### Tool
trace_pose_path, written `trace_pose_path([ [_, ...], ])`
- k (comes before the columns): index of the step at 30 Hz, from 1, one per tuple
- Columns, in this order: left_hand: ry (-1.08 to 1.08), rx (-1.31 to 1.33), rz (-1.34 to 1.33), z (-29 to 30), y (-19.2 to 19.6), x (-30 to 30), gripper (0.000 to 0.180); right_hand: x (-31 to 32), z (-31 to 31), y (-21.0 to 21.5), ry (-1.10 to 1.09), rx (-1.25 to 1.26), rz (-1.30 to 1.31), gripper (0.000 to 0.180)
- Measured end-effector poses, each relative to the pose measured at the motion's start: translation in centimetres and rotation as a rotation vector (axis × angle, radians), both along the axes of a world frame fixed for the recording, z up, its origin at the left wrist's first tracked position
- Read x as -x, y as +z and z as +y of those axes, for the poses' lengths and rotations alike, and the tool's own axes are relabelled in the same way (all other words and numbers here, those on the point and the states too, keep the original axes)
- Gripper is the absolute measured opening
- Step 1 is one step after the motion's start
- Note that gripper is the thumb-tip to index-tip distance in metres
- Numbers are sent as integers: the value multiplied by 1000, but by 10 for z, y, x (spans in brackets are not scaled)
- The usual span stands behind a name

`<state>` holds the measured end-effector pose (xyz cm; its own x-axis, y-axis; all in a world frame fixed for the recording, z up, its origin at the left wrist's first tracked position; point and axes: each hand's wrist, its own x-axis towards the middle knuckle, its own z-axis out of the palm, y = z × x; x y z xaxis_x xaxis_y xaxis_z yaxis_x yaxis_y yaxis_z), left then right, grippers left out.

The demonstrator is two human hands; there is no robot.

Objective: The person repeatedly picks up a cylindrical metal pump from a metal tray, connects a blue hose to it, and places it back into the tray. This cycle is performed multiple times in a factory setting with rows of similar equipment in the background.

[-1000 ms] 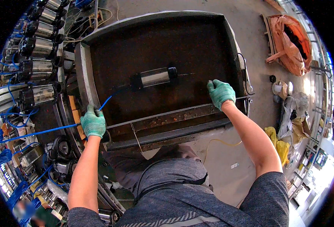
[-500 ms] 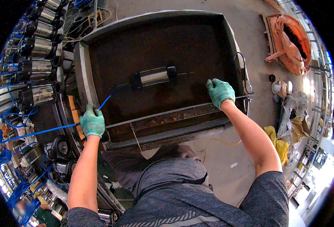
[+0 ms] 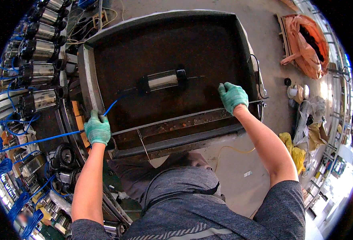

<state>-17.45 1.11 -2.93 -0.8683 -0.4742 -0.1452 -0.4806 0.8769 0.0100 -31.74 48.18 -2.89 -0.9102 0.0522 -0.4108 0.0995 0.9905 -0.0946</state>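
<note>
The steel pump motor (image 3: 163, 80), lying mid-tank in the dark water tank (image 3: 240, 48), looks heavy and slick, so its limp blue cable (image 3: 110, 107), pinched in the left hand (image 3: 97, 129), suits towing better than lifting, while the right hand (image 3: 233, 96) clasps the near rail (image 3: 176, 118).

No screens or signs show. An orange bag-like sack (image 3: 306, 44) lies open on the floor at the upper right; a small white slip (image 3: 247, 174), possibly a label, lies at lower right.
</note>
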Motion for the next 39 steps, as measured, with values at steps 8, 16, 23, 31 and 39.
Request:
trace_pose_path([
  [8,10,-19,3,-1,-1,-1,31,0,0,0,-3,15,16,44],
  [16,21,-10,-19,0,0,0,32,1,-1,1,-11,8,1,43],
  [23,14,-2,-11,1,1,0,33,0,0,0,-5,7,4,43],
  [31,-15,3,24,-3,-4,-2,31,0,1,-4,5,5,14,44],
  [39,-12,3,40,-1,-3,-2,33,0,0,-1,-3,18,15,44],
])
